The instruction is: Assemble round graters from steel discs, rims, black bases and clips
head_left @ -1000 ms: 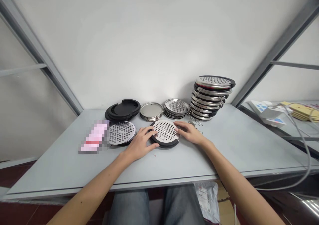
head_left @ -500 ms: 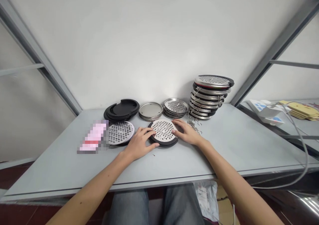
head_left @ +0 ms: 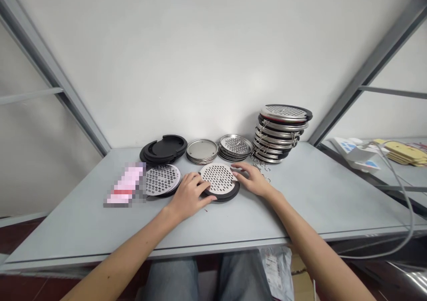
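From my end this looks like a small assembly workshop: I see a grey workbench [head_left: 316, 198] between metal posts [head_left: 360, 81], with like parts sorted in piles, black holders [head_left: 163, 147], steel discs [head_left: 202, 149], perforated plates [head_left: 162, 178], rather than single household items

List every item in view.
perforated disc: 1, silver, centre
holder: 1, black, beneath disc
holder stack: 1, black, back left
disc stacks: 3, silver, left and middle
tall stack: 1, silver-black, back right
rings: several, silver, before tall stack
pixelated item: 1, pink, left
flat pieces: several, yellow, right
angular items: several, white, right
cables: several, white, right
table: 1, grey, centre
bag: 1, grey, below
legs: 2, blue, below
left hand: 1, bare, disc's left
right hand: 1, bare, disc's right
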Tool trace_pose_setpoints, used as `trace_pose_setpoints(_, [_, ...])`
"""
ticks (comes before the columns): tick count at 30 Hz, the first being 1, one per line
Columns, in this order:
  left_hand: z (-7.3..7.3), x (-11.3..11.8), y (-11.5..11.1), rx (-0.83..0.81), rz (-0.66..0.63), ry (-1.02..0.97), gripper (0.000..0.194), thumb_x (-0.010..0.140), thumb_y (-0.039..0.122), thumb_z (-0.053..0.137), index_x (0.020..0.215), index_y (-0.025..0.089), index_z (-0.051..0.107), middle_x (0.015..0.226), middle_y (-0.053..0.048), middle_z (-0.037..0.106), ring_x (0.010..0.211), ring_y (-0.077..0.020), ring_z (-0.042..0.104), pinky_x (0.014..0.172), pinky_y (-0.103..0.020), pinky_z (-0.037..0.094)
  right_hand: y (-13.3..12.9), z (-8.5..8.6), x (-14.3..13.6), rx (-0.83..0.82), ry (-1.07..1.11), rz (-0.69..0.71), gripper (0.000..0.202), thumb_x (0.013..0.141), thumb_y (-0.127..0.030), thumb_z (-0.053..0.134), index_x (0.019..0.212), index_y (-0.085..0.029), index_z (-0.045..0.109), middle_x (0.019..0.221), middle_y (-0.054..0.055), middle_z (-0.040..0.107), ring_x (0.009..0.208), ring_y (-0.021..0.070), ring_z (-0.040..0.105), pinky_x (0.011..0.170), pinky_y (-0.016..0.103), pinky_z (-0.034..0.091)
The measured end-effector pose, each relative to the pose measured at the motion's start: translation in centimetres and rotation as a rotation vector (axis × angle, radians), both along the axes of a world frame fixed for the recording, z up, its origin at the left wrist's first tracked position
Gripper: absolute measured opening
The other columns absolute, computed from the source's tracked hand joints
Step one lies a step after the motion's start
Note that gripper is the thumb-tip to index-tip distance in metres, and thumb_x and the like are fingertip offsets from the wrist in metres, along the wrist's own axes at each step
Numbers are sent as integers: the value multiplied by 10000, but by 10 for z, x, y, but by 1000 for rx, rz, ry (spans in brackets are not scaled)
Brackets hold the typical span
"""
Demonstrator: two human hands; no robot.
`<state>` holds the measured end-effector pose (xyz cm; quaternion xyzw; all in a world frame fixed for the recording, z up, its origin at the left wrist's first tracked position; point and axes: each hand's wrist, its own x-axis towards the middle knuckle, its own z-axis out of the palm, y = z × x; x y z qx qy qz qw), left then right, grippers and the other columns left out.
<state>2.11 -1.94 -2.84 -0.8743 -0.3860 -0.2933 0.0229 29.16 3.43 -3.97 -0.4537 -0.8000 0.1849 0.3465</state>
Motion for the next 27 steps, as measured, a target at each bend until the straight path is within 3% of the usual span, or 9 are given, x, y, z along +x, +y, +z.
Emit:
trace_pose_setpoints(4, [2,-2,0,7,-20,16,339,819,469,660,972,167,675,952,-99,594,953,-260,540,860,-436,467,-4,4,0,6,-26,87,383,883,-422,549,1195,-205,601,1214,107,638,1117,270,586,968,448,468])
trace_pose_setpoints(6, [2,-4,0,6,-47,33,417,831,460,643,1113,153,634,1159,-142,575,1108,-298,512,951,-469,437,-4,6,0,26,-47,147,406,861,-419,582,1203,-200,595,1221,113,630,1120,274,583,976,453,462])
trace_pose_setpoints(10, [0,-7,2,-43,-52,69,602,860,442,600,1352,121,465,1461,-192,369,1353,-346,334,1088,-507,339,-4,7,0,41,-60,201,451,837,-414,617,1224,-185,580,1236,129,612,1130,280,575,986,455,453])
trace_pose_setpoints(20, [-10,-8,4,-179,-73,116,645,926,456,493,1468,156,311,1540,-161,273,1440,-301,207,1152,-521,255,-5,8,-1,25,-87,212,471,853,-401,599,1265,-180,542,1266,141,584,1156,280,555,1001,457,442])
trace_pose_setpoints(27, [-11,-8,4,-182,-63,137,606,923,479,492,1435,172,384,1523,-154,316,1428,-288,253,1146,-523,257,-5,6,1,9,-102,198,497,861,-412,590,1295,-182,517,1305,140,560,1197,279,530,1036,461,418])
